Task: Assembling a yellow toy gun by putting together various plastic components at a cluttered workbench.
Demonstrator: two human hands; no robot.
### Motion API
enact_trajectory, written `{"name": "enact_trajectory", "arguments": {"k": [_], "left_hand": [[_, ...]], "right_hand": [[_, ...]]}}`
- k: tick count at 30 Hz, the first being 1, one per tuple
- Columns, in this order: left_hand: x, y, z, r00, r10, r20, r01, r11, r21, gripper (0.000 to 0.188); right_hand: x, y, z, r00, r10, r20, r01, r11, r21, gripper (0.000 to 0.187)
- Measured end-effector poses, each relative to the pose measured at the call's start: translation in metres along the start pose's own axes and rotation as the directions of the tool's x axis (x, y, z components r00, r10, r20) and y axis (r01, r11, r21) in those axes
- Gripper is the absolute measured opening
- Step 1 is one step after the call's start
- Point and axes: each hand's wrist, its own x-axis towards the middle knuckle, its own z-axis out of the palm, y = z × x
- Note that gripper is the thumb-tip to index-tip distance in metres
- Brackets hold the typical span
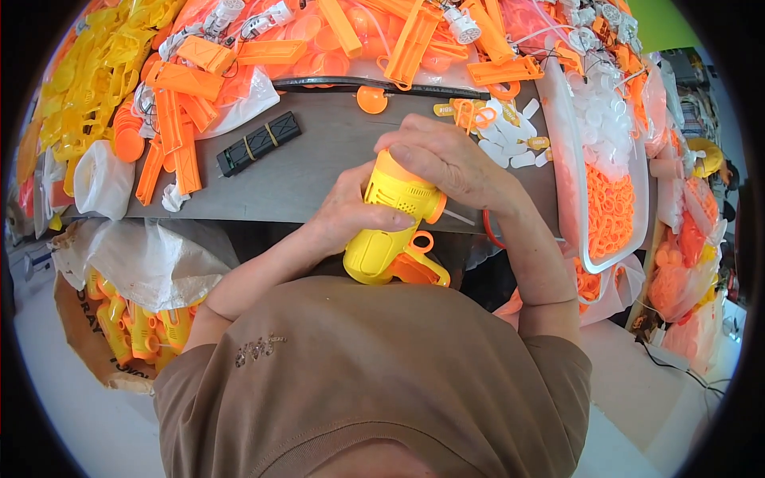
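Observation:
A yellow plastic toy gun (370, 253), rounded in body with an orange trigger grip and an orange nozzle, is held tilted close to my chest, over the table's near edge. My left hand (348, 209) wraps its body from the left, thumb across the yellow shell. On its upper end sits an orange cap (387, 166), and my right hand (443, 158) closes over this from above. The right fingers partly hide the cap. Just right of the nozzle a thin grey rod (459, 217) shows; what it belongs to is hidden.
Orange plastic parts (187, 119) pile up along the back and left. A banded dark bundle (259, 143) lies on the grey table (311, 171). To the right stands a clear bin (586, 247) of orange rings and white caps. A sack (103, 350) at lower left holds yellow toys.

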Motion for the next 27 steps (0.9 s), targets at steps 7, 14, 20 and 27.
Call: {"name": "enact_trajectory", "arguments": {"k": [7,14,20,27], "left_hand": [[-0.006,-0.01,0.012,0.998,0.037,-0.053,-0.033,0.996,0.082,0.079],[-0.006,-0.016,0.009,0.993,0.119,-0.01,-0.115,0.973,0.201,0.086],[-0.008,-0.018,0.009,0.991,0.121,-0.053,-0.117,0.991,0.067,0.075],[-0.008,-0.024,0.007,0.991,0.1,-0.086,-0.095,0.994,0.06,0.073]], "right_hand": [[-0.024,0.002,0.017,0.988,-0.143,-0.054,0.135,0.983,-0.126,0.04],[-0.038,-0.013,0.03,0.968,0.159,-0.195,-0.153,0.987,0.045,0.057],[-0.06,-0.008,0.06,0.855,-0.048,-0.517,0.034,0.999,-0.035,0.057],[-0.062,0.0,0.082,0.759,-0.098,-0.643,0.107,0.994,-0.025,0.039]]}}
